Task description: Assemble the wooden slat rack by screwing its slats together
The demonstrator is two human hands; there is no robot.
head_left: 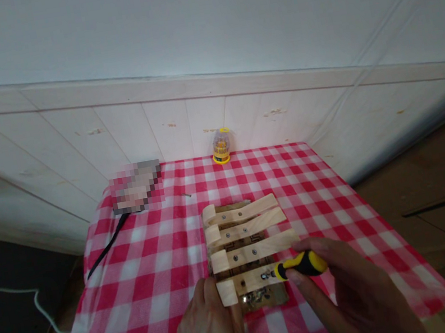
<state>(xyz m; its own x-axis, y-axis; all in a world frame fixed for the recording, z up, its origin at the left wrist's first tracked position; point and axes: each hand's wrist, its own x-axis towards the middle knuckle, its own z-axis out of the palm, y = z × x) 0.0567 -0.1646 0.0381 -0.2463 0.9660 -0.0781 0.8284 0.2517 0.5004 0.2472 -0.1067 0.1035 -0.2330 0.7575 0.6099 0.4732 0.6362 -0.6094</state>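
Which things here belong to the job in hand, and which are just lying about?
Job in hand:
yellow-and-black screwdriver, in the right hand
wooden strips, left hand at the nearest one
board beneath the strips

Apparently just lying about:
yellow container
small metal piece, too small to identify
blurred item
black strap

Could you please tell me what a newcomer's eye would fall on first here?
Probably the yellow-and-black screwdriver in the right hand, its tip at the nearest of four pale wooden strips. The red-and-white checked tablecloth beneath is striking too. At its far edge, by the wall, stands a clear container with yellow cap and base.
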